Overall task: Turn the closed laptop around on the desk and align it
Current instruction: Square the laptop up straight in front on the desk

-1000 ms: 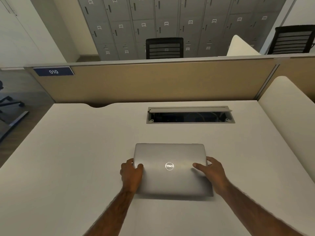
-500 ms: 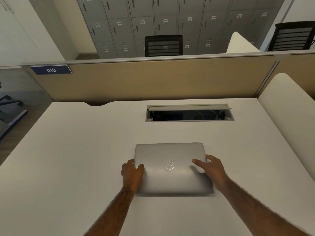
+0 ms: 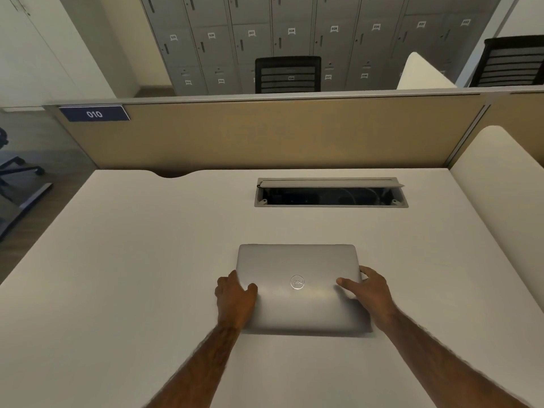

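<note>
White surface (image 3: 117,260) beneath a tan partition, closed silver laptop (image 3: 297,307) flat near its middle — long axis left to right, lid logo upside down to the wearer, left hand (image 3: 235,298) and right hand (image 3: 368,293) each in a closed grip on a side edge

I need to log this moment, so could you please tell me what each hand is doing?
Left hand: holding the laptop's left edge.
Right hand: holding its right edge.
</note>
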Tool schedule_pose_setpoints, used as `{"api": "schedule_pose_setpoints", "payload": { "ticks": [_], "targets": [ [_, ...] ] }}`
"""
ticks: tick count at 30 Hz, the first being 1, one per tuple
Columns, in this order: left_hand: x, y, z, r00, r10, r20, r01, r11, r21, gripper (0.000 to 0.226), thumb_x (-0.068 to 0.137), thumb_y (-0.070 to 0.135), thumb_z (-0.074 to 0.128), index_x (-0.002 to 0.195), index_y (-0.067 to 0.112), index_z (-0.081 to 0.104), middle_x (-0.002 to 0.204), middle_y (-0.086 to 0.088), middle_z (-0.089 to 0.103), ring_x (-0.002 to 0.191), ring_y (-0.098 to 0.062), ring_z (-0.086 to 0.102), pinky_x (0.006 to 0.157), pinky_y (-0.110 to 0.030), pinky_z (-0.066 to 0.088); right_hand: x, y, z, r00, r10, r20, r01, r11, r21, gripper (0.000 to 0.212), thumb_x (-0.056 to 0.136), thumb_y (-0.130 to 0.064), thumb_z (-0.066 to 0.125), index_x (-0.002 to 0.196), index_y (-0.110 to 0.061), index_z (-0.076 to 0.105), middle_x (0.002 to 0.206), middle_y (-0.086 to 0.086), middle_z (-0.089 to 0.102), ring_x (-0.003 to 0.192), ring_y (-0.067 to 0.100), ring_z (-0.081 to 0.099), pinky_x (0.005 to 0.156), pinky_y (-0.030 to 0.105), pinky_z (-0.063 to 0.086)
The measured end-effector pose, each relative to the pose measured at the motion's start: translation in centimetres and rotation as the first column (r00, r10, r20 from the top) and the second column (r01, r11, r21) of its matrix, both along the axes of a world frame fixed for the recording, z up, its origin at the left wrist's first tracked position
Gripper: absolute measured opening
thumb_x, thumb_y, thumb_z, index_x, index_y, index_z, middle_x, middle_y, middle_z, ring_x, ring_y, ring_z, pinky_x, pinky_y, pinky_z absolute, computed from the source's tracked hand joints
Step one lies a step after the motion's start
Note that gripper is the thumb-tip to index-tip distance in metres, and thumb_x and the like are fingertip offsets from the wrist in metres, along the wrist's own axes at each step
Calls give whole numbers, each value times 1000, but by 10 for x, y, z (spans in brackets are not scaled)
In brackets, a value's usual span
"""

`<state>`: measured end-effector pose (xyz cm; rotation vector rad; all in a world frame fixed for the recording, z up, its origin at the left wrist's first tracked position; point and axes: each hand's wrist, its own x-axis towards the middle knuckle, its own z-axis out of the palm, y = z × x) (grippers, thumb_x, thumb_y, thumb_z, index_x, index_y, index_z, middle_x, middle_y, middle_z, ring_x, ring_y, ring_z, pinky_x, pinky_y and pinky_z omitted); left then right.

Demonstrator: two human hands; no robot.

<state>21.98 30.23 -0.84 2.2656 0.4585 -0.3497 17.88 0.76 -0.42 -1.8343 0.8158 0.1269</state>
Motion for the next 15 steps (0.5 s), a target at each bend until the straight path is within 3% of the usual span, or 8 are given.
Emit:
{"api": "schedule_pose_setpoints", "payload": {
  "ticks": [6,10,13,15],
  "targets": [
    [-6,-3,-3,998,-59,28,56,994,98,46,90,24,56,132,8,47,131,-12,46,130,-34,42,104,-47,43,0,2,0,992,68,-105,-79,992,-102,76,76,-32,84,143,-14,55,134,19,57,120,39,61,102,49,54],
    [-10,-10,-3,993,-96,63,83,981,178,61,94,28,53,147,5,34,141,-14,42,133,-34,41,109,-48,41,-4,12,-3,977,115,-178,-160,951,-265,64,85,-37,70,140,-13,50,132,17,49,131,40,48,103,45,46],
    [-16,-15,-7,981,-156,114,129,969,211,73,96,29,51,158,6,19,159,-13,29,146,-32,31,121,-42,29,-7,25,-2,969,144,-200,-218,882,-418,64,91,-39,63,146,-12,43,136,16,47,133,38,45,103,47,46],
    [-18,-17,-10,955,-255,150,209,941,267,76,99,31,48,161,7,12,170,-14,10,156,-30,14,128,-37,13,-9,36,-1,952,208,-227,-303,763,-572,71,95,-45,58,154,-14,36,149,15,42,139,35,42,108,46,42]
  ]
}}
